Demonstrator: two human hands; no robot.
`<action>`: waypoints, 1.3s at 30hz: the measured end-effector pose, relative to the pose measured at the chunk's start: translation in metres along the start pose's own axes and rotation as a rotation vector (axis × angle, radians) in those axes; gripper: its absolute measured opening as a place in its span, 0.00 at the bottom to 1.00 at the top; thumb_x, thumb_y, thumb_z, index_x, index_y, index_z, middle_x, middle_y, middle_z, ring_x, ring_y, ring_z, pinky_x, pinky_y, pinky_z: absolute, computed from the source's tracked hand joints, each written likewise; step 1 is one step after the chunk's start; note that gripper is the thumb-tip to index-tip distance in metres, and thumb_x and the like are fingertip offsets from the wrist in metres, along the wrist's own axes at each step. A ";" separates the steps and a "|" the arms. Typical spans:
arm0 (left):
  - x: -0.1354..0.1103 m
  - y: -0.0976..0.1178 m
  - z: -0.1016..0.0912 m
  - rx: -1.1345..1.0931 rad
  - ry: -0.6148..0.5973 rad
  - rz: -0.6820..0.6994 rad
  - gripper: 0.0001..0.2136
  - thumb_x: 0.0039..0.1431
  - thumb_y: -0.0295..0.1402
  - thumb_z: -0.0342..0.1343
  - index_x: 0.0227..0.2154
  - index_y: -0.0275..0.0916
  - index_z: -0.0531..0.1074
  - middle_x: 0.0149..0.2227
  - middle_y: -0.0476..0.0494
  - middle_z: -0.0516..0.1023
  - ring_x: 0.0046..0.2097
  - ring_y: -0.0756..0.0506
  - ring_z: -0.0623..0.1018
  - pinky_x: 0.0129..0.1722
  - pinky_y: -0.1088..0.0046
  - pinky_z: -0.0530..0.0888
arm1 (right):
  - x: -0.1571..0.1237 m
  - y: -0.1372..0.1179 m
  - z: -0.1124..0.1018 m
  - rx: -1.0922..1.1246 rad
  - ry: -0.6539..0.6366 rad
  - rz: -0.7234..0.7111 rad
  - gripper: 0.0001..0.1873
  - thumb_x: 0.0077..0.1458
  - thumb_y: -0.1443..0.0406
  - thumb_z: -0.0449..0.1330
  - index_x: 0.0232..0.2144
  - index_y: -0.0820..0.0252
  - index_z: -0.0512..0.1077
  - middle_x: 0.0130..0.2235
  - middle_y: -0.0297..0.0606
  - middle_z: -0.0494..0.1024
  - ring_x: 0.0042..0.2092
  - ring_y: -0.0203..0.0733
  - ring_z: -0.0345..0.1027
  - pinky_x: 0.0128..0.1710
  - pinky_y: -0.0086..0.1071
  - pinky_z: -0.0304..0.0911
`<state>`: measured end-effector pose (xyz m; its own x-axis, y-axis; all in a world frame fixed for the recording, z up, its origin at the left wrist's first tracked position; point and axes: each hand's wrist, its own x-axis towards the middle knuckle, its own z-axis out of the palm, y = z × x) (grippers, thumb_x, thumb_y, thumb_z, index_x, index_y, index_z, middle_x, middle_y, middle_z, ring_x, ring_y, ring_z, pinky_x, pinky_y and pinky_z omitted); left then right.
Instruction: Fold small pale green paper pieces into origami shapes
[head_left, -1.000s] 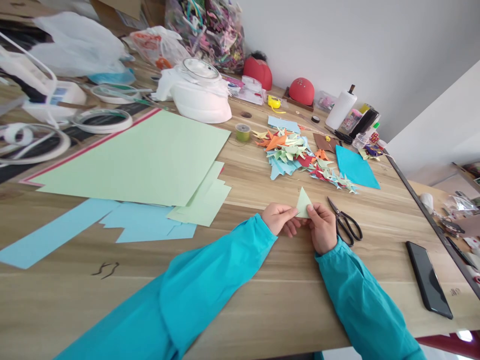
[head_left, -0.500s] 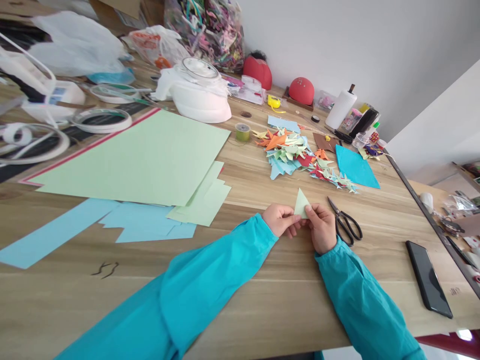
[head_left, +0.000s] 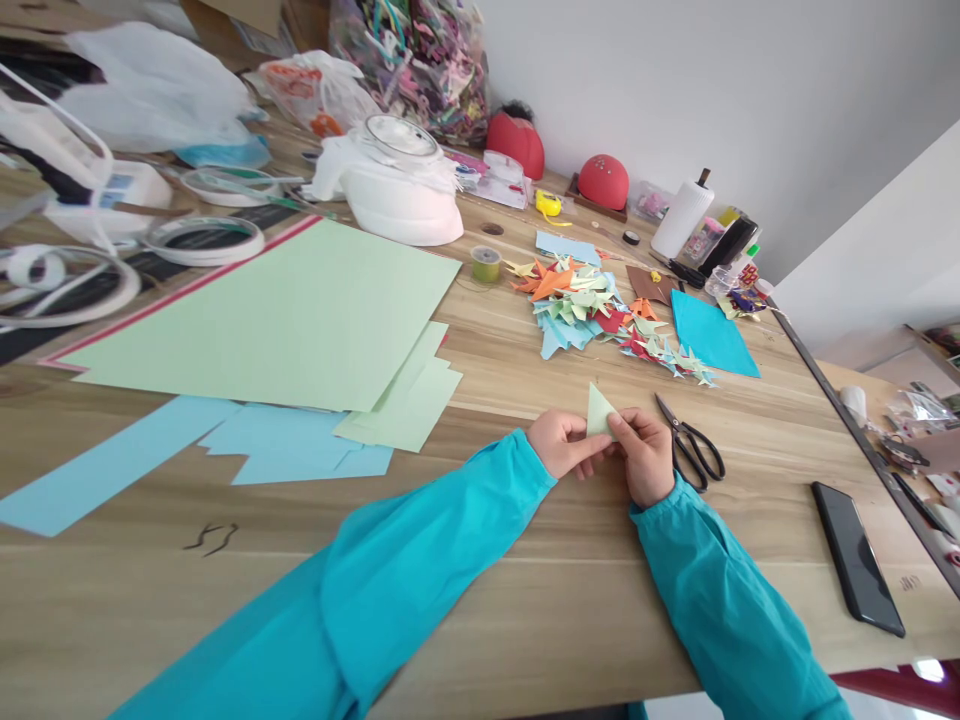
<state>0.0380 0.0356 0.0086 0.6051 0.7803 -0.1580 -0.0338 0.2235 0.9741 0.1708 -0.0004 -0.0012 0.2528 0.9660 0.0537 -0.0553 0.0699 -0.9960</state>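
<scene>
A small folded triangle of pale green paper (head_left: 598, 412) points away from me, held just above the wooden table (head_left: 487, 620). My left hand (head_left: 561, 443) pinches its lower left part, thumb across the bottom edge. On the other side, my right hand (head_left: 643, 452) grips the lower right corner between thumb and fingers. The fingertips under the paper are partly hidden. Black-handled scissors (head_left: 694, 447) lie beside my right hand. Beyond the hands sits a pile of folded paper cranes (head_left: 574, 300) in orange, green, red and blue.
A large green paper sheet (head_left: 277, 320) lies to the left, with blue paper strips (head_left: 292, 440) below it. A phone (head_left: 857, 555) rests at the right. Farther back are a thread spool (head_left: 485, 264), a yellow tape measure (head_left: 548, 205) and a turquoise sheet (head_left: 715, 335).
The green paper triangle has tilted slightly to the left and sits a little lower. Both hands have shifted only slightly and keep their hold on it.
</scene>
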 end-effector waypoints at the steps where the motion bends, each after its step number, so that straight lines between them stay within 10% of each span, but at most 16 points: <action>1: 0.000 0.001 0.000 -0.018 -0.011 -0.017 0.14 0.43 0.40 0.61 0.18 0.31 0.70 0.14 0.49 0.70 0.16 0.52 0.71 0.15 0.78 0.69 | 0.000 0.000 0.000 -0.010 -0.005 -0.004 0.11 0.45 0.59 0.63 0.22 0.62 0.70 0.18 0.29 0.69 0.19 0.31 0.62 0.19 0.26 0.58; 22: 0.003 0.001 0.000 -0.089 0.099 -0.017 0.14 0.47 0.36 0.59 0.17 0.30 0.68 0.15 0.48 0.71 0.14 0.53 0.70 0.12 0.79 0.68 | 0.000 -0.007 0.000 -0.159 -0.073 0.036 0.18 0.44 0.56 0.63 0.16 0.62 0.64 0.13 0.28 0.65 0.15 0.28 0.54 0.15 0.25 0.47; 39: 0.003 0.000 0.000 -0.154 0.166 0.021 0.14 0.44 0.39 0.60 0.21 0.29 0.71 0.17 0.47 0.72 0.15 0.52 0.70 0.12 0.76 0.69 | 0.007 -0.005 -0.002 0.187 0.012 0.166 0.16 0.39 0.58 0.66 0.14 0.64 0.68 0.15 0.30 0.69 0.13 0.27 0.56 0.12 0.23 0.49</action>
<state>0.0399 0.0376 0.0079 0.4638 0.8686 -0.1745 -0.1739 0.2824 0.9434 0.1743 0.0054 0.0039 0.2368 0.9651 -0.1116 -0.2744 -0.0438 -0.9606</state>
